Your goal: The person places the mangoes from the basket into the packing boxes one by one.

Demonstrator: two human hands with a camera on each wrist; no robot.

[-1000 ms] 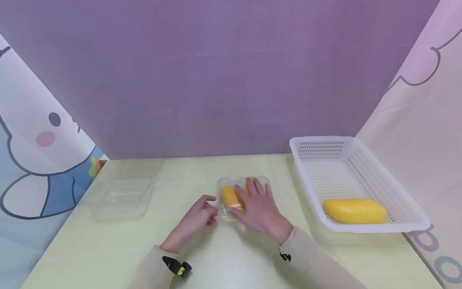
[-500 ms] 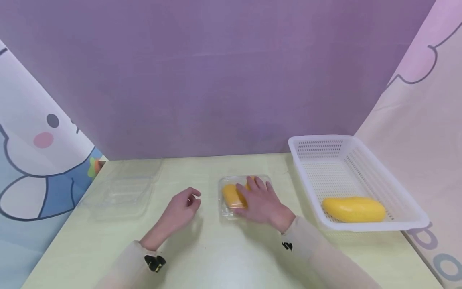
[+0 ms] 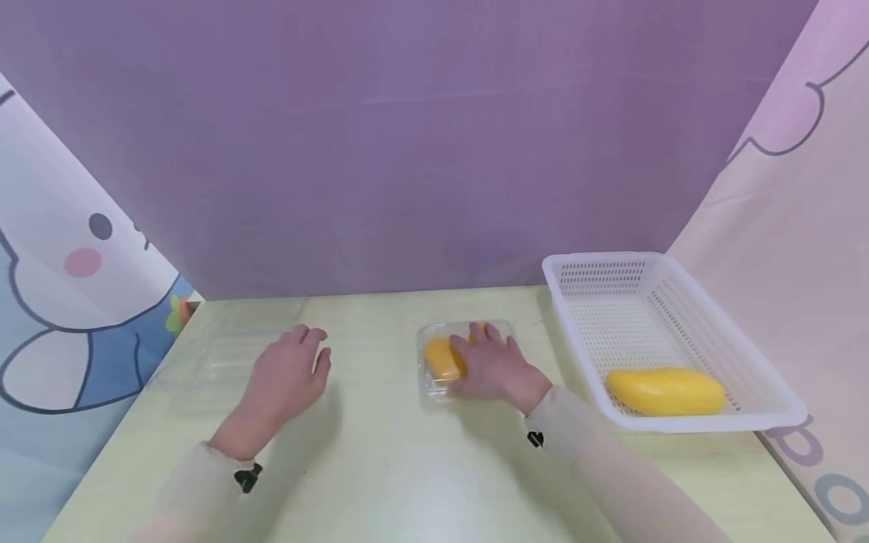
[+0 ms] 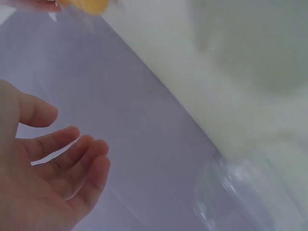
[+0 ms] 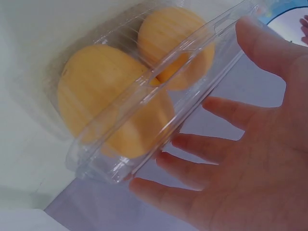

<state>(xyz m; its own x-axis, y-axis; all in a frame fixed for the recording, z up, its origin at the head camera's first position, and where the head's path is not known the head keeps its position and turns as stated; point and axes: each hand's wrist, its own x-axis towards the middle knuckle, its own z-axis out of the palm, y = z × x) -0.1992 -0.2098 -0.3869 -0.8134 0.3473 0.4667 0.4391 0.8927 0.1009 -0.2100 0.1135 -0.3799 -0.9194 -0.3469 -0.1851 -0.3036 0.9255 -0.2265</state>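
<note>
A clear plastic clamshell box [image 3: 434,385] with two yellow mangoes [image 5: 103,86] inside lies mid-table, its lid down over them. My right hand [image 3: 492,366] is spread over the lid, thumb at the near edge. In the right wrist view its fingers stretch out straight along the box. My left hand [image 3: 285,377] hovers over the table at the left with loosely bent fingers and holds nothing. Behind it, partly covered, sits another clear plastic container [image 3: 224,354], standing open at the far left; its outline is faint.
A white perforated basket [image 3: 611,332] stands at the right with one yellow mango [image 3: 665,391] in it. A purple panel [image 3: 407,151] closes off the table's back edge, and printed cloths hang on both sides.
My left hand has left the box's side and moved left and up toward the other container. My right hand stays on the box, which has shifted slightly away and right.
</note>
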